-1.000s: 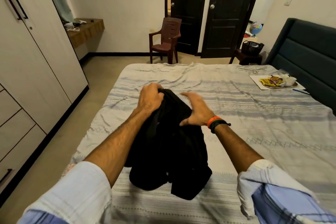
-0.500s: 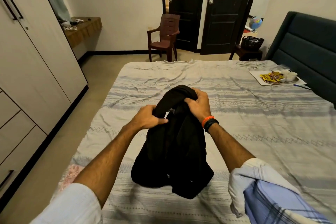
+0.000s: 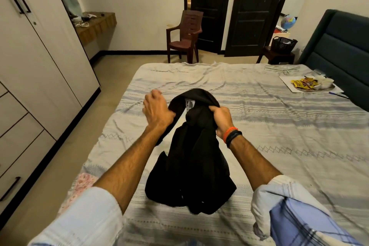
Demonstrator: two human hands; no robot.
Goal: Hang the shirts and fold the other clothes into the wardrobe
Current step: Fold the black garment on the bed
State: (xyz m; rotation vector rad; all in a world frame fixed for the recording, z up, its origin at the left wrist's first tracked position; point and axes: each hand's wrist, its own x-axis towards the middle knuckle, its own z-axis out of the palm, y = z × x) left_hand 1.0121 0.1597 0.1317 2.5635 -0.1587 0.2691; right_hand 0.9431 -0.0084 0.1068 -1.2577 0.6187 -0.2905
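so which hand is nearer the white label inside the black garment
Right. The right hand grips the black garment just right of the white label; the left hand grips farther to its left.

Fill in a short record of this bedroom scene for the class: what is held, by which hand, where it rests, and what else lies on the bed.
held item: black garment, white label showing at its opening
left hand: grips the garment's left edge
right hand: grips the right edge
garment support: lower part bunched on the bed
also on bed: wire hangers, tray of snack packets
wardrobe: doors closed
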